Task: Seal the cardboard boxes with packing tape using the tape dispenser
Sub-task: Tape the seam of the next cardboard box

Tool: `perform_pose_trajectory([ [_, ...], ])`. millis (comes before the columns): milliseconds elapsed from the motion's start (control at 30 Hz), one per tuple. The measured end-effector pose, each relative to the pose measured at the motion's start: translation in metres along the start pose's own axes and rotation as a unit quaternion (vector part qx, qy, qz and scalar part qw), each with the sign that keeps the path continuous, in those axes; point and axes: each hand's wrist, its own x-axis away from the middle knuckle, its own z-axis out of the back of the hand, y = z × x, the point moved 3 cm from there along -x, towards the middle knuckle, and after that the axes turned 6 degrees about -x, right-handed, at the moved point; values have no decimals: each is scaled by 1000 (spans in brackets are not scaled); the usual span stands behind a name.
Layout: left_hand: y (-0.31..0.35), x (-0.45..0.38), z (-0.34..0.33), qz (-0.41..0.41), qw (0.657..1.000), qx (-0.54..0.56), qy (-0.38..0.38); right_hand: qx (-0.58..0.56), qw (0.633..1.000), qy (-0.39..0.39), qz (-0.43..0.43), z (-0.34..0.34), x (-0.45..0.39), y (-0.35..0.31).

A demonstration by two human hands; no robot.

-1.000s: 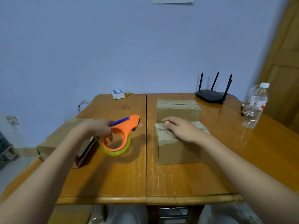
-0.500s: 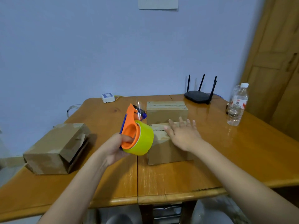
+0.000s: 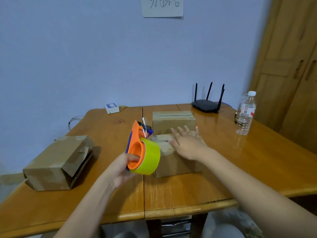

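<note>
My left hand (image 3: 121, 169) grips an orange tape dispenser (image 3: 136, 148) loaded with a yellow-green tape roll (image 3: 151, 156), held upright just left of a small cardboard box (image 3: 176, 165) in the middle of the wooden table (image 3: 240, 169). A loose strip of clear tape sticks up from the dispenser's blue head. My right hand (image 3: 186, 144) lies flat on that box's top, fingers spread. A second box (image 3: 173, 121) stands right behind it with tape along its top. A third box (image 3: 58, 162) lies on its side at the left, its flaps loose.
A black router (image 3: 205, 104) with antennas sits at the table's back. A clear water bottle (image 3: 246, 113) stands at the right. A small white device (image 3: 111, 108) lies at the back left. A wooden door is at the right and a paper note hangs on the wall.
My left hand lifted the dispenser off the table, turned it upright and brought it right, next to the middle box. My right hand spread its fingers flat on the box top.
</note>
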Motion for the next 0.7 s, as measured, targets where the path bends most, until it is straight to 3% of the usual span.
perform_pose_trajectory([
  [100, 0, 2, -4, -6, 1000, -18, -22, -29, 997, -56, 51, 7, 0, -7],
  [200, -3, 2, -3, -1, 1000, -10, -25, 42, 992, -109, 56, 8, -2, -11],
  [400, -3, 8, 9, 10, 1000, -6, -21, 44, 994, -91, 43, 28, -5, -25],
  [567, 5, 10, 48, -5, 996, 83, 16, -140, 989, -35, 13, 55, 4, -3],
  [700, 10, 9, 70, -4, 990, 138, 19, -331, 941, -63, -26, 62, 18, 15],
])
